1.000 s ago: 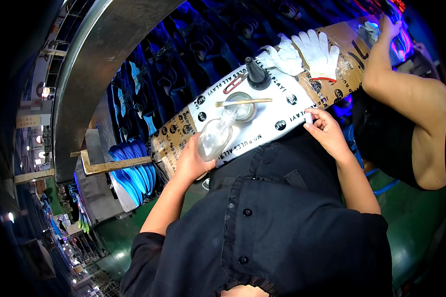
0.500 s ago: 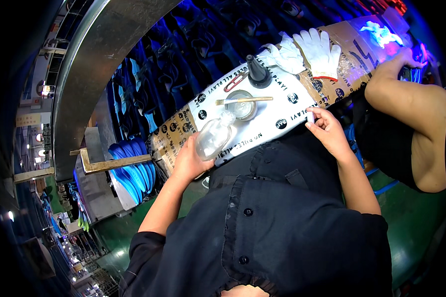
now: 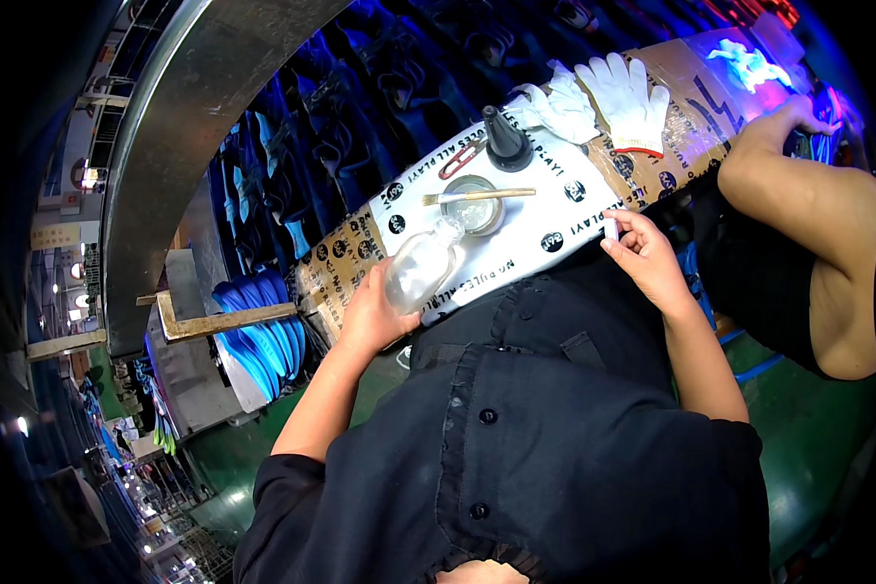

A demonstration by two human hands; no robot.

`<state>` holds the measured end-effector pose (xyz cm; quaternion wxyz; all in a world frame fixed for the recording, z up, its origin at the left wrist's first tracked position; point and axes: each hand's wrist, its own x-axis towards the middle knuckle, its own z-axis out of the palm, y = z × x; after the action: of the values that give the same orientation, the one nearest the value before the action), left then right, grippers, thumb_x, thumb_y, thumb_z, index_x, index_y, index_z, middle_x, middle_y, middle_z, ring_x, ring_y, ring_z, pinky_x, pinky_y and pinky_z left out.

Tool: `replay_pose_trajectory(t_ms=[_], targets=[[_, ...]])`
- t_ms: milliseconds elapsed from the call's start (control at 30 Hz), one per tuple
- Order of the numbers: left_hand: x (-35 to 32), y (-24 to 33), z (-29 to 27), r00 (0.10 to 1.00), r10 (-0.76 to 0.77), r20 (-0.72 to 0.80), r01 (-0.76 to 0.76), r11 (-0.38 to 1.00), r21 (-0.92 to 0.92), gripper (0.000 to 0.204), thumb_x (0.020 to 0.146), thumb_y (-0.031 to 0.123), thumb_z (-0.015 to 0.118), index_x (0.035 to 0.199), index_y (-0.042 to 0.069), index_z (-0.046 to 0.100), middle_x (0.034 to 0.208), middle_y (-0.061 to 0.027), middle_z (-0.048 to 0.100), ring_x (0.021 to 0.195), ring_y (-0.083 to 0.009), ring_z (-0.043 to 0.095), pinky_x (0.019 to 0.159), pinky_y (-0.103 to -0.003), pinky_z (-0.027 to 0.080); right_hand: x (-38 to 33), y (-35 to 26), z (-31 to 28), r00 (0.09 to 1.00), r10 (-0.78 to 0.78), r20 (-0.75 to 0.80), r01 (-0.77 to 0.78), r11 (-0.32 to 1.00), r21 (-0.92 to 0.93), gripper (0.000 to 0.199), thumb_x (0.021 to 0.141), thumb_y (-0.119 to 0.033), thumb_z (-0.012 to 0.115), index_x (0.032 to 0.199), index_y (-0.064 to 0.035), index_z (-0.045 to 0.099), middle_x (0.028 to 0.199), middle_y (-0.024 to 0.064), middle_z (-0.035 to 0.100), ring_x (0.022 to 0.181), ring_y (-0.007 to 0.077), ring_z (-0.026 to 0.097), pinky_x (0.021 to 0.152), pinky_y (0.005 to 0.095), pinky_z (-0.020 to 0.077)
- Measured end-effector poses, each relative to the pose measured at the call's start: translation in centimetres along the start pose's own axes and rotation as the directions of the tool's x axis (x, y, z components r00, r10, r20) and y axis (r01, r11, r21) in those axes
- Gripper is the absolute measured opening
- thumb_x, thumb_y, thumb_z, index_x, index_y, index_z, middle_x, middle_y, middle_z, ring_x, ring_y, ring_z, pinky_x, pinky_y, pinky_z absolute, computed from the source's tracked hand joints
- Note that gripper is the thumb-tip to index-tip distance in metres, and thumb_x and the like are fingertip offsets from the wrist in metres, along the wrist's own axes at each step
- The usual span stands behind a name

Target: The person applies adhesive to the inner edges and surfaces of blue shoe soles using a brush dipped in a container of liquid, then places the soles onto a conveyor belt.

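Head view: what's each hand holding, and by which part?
Left hand: clear bottle, by the lower part of its body. Right hand: small white piece, between thumb and fingers; too small to tell which part.

The place looks like a workshop, most likely a factory production floor. A narrow worktop (image 3: 689, 83) is covered in printed cardboard and a white sheet, and small hand-work supplies lie on it: a brush (image 3: 506, 194) across a glass jar (image 3: 477, 222), a clear bottle (image 3: 417, 280) beside them, red-handled snips (image 3: 459, 162) and white work gloves (image 3: 625, 102). Behind it spread rows of similar dark blue pieces (image 3: 419, 92); more blue pieces (image 3: 263, 346) stand stacked at the left. A heavy metal beam (image 3: 180, 127), green floor (image 3: 818, 457), distant lamps (image 3: 90, 178) and a co-worker's arm (image 3: 813, 209) suit an industrial room.
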<state>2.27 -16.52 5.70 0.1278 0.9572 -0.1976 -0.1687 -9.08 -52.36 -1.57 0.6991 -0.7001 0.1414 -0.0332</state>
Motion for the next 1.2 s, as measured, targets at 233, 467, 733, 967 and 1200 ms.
replay_pose_trajectory(t_ms=[233,467,733,967,1200], targets=[[-0.06,-0.38,0.11,1.000,0.014,-0.014,-0.014,1.000,0.019,0.081,0.058,0.022,0.077,0.127,0.004,0.039,0.113,-0.0226,0.054,0.101,-0.0356,0.056,0.086,-0.039,0.047,0.03,0.16,-0.05,1.000,0.003,0.002,-0.003,1.000,0.008,0.038,0.080,-0.003,0.066,0.116,-0.0029,0.056,0.092,0.0011,0.051,0.066,0.0026,0.042,0.061,0.0158,0.0387],[0.09,-0.10,0.01,1.000,0.010,0.007,-0.011,1.000,0.029,0.081,0.058,0.022,0.077,0.127,0.004,0.038,0.113,-0.0228,0.053,0.101,-0.0358,0.056,0.086,-0.039,0.046,-0.13,0.15,-0.02,1.000,0.006,0.001,-0.006,1.000,0.011,0.037,0.080,-0.004,0.066,0.116,-0.0028,0.056,0.093,0.0016,0.051,0.066,0.0028,0.042,0.061,0.0161,0.0392],[0.17,0.40,-0.30,0.999,-0.034,0.029,0.033,0.999,0.029,0.080,0.059,0.023,0.076,0.127,0.003,0.039,0.115,-0.0216,0.053,0.103,-0.0345,0.056,0.088,-0.038,0.046,-0.03,0.10,-0.19,1.000,0.009,-0.003,-0.009,1.000,-0.008,0.037,0.080,-0.005,0.066,0.116,-0.0027,0.056,0.092,0.0013,0.052,0.066,0.0031,0.043,0.061,0.0166,0.0399],[0.20,-0.13,0.12,1.000,-0.011,0.007,0.011,0.999,0.031,0.081,0.059,0.023,0.076,0.128,0.003,0.038,0.116,-0.0219,0.053,0.104,-0.0346,0.056,0.089,-0.038,0.046,0.06,0.50,-0.21,1.000,-0.001,-0.005,0.001,1.000,-0.005,0.037,0.080,-0.005,0.066,0.115,-0.0029,0.056,0.091,0.0011,0.052,0.066,0.0028,0.043,0.062,0.0167,0.0399],[0.26,-0.05,0.16,1.000,0.013,-0.003,-0.013,1.000,0.022,0.080,0.059,0.023,0.076,0.127,0.004,0.038,0.115,-0.0220,0.053,0.102,-0.0357,0.056,0.087,-0.039,0.046,0.12,0.74,-0.26,1.000,-0.004,-0.003,0.004,1.000,0.004,0.037,0.080,-0.005,0.067,0.115,-0.0028,0.056,0.091,0.0010,0.052,0.066,0.0028,0.043,0.061,0.0169,0.0401]])
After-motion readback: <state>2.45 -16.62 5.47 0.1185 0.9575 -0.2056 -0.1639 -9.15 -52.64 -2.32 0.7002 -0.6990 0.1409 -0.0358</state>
